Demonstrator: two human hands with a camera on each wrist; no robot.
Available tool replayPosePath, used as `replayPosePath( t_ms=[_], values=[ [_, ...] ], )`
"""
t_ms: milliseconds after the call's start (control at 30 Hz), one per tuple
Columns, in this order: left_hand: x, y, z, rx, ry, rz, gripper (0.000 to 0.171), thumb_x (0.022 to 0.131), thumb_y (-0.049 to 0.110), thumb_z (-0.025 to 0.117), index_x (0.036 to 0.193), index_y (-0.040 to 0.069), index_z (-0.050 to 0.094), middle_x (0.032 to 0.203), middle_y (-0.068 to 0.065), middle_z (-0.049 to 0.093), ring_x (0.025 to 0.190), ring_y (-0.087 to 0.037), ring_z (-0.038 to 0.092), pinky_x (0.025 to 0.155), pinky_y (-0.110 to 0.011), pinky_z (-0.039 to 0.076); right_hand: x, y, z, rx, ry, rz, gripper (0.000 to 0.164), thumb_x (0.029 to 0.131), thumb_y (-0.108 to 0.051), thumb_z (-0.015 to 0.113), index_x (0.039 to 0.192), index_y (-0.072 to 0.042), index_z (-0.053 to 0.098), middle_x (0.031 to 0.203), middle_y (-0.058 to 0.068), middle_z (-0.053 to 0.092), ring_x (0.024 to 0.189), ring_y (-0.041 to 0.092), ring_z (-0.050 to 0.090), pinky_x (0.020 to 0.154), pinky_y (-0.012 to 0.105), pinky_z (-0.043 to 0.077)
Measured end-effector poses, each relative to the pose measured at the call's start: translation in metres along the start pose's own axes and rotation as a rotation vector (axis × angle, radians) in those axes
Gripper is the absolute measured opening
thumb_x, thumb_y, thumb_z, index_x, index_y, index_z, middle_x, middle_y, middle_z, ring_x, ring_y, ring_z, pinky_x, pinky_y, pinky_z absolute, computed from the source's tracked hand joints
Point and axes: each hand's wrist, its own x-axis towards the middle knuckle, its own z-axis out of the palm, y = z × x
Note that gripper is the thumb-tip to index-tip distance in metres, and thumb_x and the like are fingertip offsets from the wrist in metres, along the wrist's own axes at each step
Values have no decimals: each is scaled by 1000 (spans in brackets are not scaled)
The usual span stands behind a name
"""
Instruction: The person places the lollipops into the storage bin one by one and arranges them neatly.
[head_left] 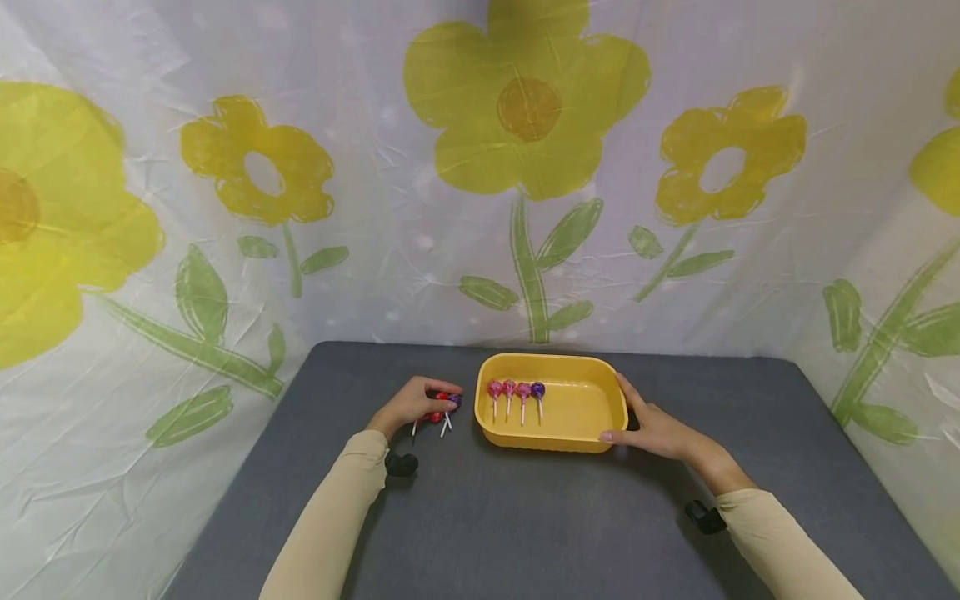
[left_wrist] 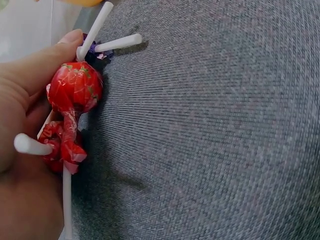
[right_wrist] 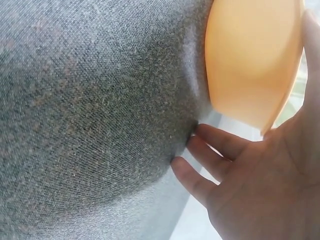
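My left hand is at a small group of lollipops left of the box, its thumb and finger pinching a purple lollipop. Beneath the palm, a red-wrapped lollipop and another red one sit close to the hand, white sticks pointing various ways. My right hand holds the right end of a yellow box, thumb at the near corner of its rim. In the right wrist view, its other fingers reach down to the table beside the box. Inside, pink lollipops and one purple lollipop lie in a row at the left, sticks toward me.
A dark grey cloth-textured table lies under everything. Behind it and at both sides hangs a pale curtain printed with yellow flowers. Black bands are on both wrists.
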Motion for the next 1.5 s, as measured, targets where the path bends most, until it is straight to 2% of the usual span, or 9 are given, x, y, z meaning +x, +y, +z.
replayPosePath(
  t_ms=[267,600,833,1033,1267,1500],
  values=[
    [1,3,-2,14,1,-7,30,85,31,78,115,25,76,131,-7,68,126,-27,59,111,-53,43,1,0,-1,-24,8,-3,114,86,-59,67,159,-22,-12,160,33,19,143,53,32,105,67,38],
    [-3,5,-3,-1,1,6,31,86,33,78,116,25,76,130,-7,68,108,-17,60,105,-46,48,0,-1,0,-15,-10,15,114,87,-60,66,159,-23,-13,161,32,15,144,54,27,105,69,36],
    [-6,9,-3,-22,4,4,31,86,34,77,115,23,76,130,-8,68,116,-21,60,108,-49,45,-1,-1,0,-19,-16,36,115,86,-61,66,159,-22,-13,162,32,14,145,54,26,106,69,35],
    [-3,9,-4,-30,18,-8,31,87,34,76,116,24,75,131,-7,67,121,-23,60,110,-51,43,0,-2,-1,-13,-9,31,114,86,-61,66,159,-23,-12,162,32,15,145,54,26,105,70,35],
    [-2,11,-7,-35,25,-10,30,87,33,77,116,25,75,129,-4,68,117,-22,61,109,-50,44,3,-1,-2,-16,-9,23,115,86,-61,66,159,-23,-13,162,31,16,145,53,27,106,69,35],
    [-6,18,-9,-66,46,-10,31,87,32,76,117,22,75,128,-5,69,109,-17,62,102,-44,50,0,-1,0,-25,-4,18,115,86,-60,67,159,-23,-14,161,31,18,144,53,29,105,68,37]
  ],
)
